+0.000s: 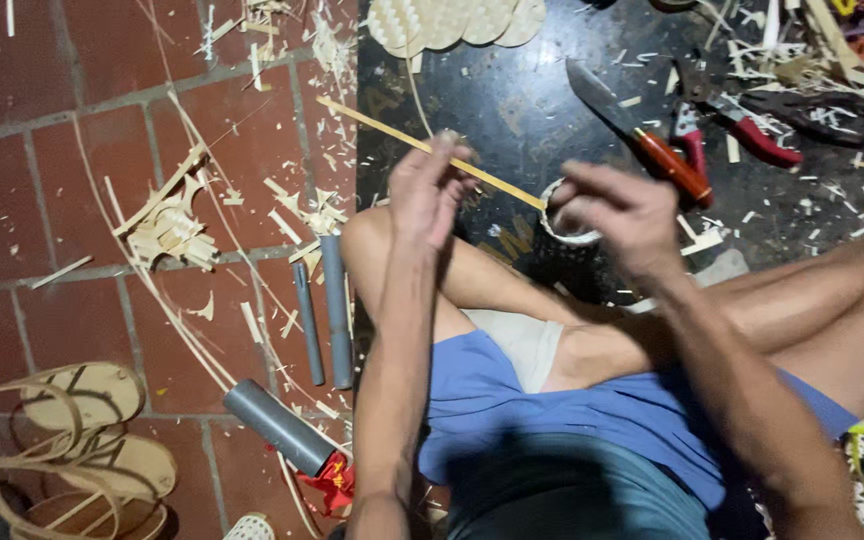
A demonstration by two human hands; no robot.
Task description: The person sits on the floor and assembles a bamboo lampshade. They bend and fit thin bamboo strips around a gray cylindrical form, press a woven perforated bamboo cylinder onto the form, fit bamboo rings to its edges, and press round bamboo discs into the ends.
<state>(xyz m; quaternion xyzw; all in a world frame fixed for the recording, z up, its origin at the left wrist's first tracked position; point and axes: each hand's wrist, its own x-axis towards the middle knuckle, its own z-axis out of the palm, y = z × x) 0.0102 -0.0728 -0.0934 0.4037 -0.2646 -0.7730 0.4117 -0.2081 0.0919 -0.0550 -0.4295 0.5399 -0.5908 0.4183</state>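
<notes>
A thin pale bamboo strip slants between both hands, pinched.

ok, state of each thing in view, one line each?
left hand: closed on the bamboo strip
right hand: pinching the strip's near end
bamboo strip: held off the floor, slanting up to the left
knife: lying flat on the dark mat, unheld
red-handled pliers: lying on the mat, unheld
grey tubes: lying on the brick floor
bamboo hoops: bent into loops, stacked on the floor
</notes>
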